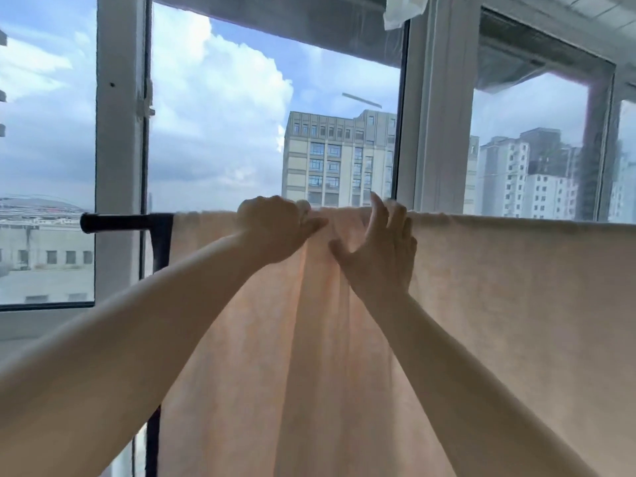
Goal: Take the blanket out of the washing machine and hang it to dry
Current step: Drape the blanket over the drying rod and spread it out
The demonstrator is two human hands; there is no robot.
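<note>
A pale peach blanket [499, 304] hangs draped over a black horizontal rail [117, 222] in front of the window, spreading from the rail's left part to the right edge of view. My left hand [275, 228] grips the blanket's top fold on the rail, fingers curled over the edge. Just to its right, my right hand [382, 249] is spread with straight fingers, touching the bunched folds near the top. The cloth is gathered into vertical pleats below both hands.
A black upright post [161, 242] of the drying rack stands at the left under the rail. White window frames [118, 132] and large panes lie directly behind, with tall buildings [337, 160] outside. A window sill runs at the lower left.
</note>
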